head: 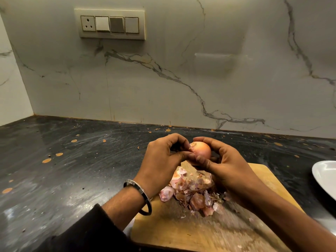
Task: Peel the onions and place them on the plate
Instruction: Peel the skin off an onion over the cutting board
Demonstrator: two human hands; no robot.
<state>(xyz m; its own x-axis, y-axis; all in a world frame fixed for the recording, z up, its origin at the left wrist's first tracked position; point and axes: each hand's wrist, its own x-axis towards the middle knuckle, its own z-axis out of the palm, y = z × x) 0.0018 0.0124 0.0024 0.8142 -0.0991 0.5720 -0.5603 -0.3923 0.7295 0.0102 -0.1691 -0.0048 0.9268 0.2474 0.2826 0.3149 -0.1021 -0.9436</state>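
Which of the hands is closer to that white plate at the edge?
The right hand. It holds the onion with bare counter between it and the plate; the left hand sits farther away, beyond the onion.

A steel bangle [143, 197] with faint engraved lettering circles my left wrist, below it a dark sleeve [87, 231] pushed up my forearm; my right arm [283, 219] is bare.
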